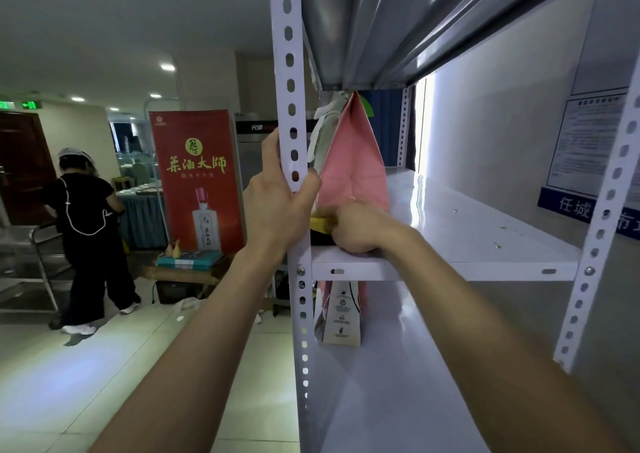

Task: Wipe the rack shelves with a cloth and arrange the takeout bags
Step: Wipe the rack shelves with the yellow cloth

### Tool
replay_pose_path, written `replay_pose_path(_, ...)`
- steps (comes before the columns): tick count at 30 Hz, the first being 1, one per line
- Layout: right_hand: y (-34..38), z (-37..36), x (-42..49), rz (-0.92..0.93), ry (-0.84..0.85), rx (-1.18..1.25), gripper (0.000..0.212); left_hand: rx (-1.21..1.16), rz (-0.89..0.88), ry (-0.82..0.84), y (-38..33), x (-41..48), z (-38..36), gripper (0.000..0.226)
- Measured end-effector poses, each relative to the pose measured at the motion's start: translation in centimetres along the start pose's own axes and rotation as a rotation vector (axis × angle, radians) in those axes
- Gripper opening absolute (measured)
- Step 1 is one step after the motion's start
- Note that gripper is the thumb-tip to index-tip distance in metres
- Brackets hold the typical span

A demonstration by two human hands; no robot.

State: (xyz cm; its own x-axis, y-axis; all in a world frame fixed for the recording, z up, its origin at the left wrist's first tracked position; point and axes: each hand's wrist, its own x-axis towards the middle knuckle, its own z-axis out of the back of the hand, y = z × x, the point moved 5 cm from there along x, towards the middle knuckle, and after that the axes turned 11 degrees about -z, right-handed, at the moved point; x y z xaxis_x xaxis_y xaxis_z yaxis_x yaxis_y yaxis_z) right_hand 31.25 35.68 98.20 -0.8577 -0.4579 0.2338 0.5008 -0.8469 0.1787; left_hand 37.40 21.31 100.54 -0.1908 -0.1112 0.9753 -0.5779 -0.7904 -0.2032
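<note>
Now, cloth (320,222): yellow and bunched, poking out just beyond the right fingertips at the front left corner of the middle shelf; a dark strip lies under it, and I cannot tell whether that is part of the cloth
Right hand (360,231): fingers curled down over the cloth, clutching it against the shelf top
Cloth handling: soft and light, and it probably crumples into a wad; spread flat under the palm, it would likely wipe more surface per pass
Pink bag (349,162): paper, upright, folded to a peak, standing right behind the right knuckles, touching them or very nearly
Bag handling: probably light and stiff, easy to tip or crease; the folded top edge or both side walls look like the safest places to hold
Shelf (467,231): white and glossy, running off to the right of the right fingers
Specks (498,245): small bits on the shelf, well apart from the right fingers, likely not yet wiped
Left hand (280,207): clenched round the punched post (289,72), thumb on the shelf side, fingers on the outer face, just left of the cloth
Second bag (341,314): upright one shelf below the right fingers, close to the post
Banner (197,175): red, well beyond the left fingers
Person (86,231): in black, back turned, far left of both hands
</note>
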Motion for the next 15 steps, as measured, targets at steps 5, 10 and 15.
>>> replay_pose_path(5,-4.4,1.6,-2.7,-0.008,0.036,0.154,0.042,-0.001,-0.018,0.009,-0.2,-0.1,-0.2,0.057)
replay_pose_path(10,-2.6,1.4,2.5,-0.232,-0.019,0.022,0.035,0.028,-0.01,0.014,-0.5,-0.1,0.2,0.057)
replay_pose_path(15,-2.6,0.9,-1.4,-0.013,-0.025,0.055,0.052,0.03,-0.028,-0.002,-0.8,-0.1,0.2,0.055)
